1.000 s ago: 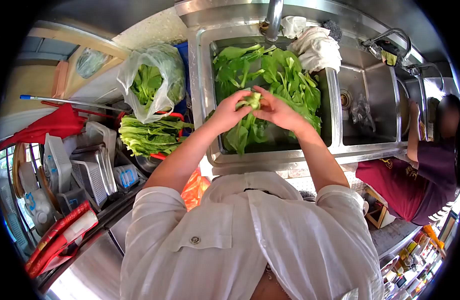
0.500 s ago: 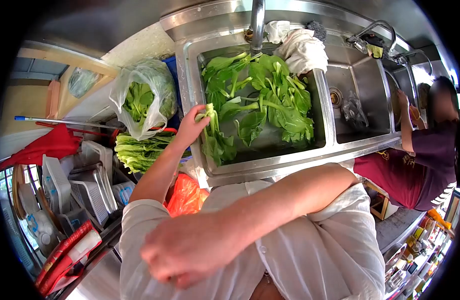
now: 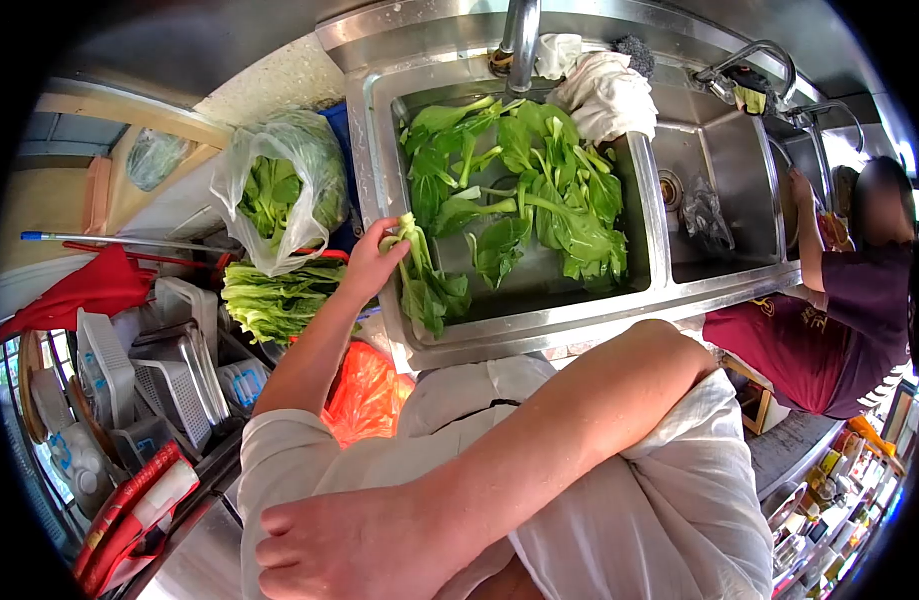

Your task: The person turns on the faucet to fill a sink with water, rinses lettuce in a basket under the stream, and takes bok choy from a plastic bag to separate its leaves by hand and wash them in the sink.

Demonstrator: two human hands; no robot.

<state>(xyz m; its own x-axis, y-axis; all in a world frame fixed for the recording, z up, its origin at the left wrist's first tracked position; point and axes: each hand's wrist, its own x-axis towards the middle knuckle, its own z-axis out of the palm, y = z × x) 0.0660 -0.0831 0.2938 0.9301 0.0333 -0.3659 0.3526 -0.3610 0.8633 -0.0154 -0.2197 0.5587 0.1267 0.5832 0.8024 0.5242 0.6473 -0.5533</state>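
Observation:
My left hand grips the pale stem end of a leafy green at the left rim of the large sink; its leaves hang inside the basin. Across my body to the lower left reaches my right hand, back up, in front of the white shirt. Its fingers are bent under, and whatever they may hold is hidden. More leafy greens lie in the water of the sink.
Left of the sink are a clear bag of greens, cut stems, an orange bag and stacked plastic baskets. A white cloth drapes the sink divider. Another person stands at the far right.
Both hands were together over the sink a second ago. My left hand has moved left with the green, while my right hand has let go and crossed down over my body.

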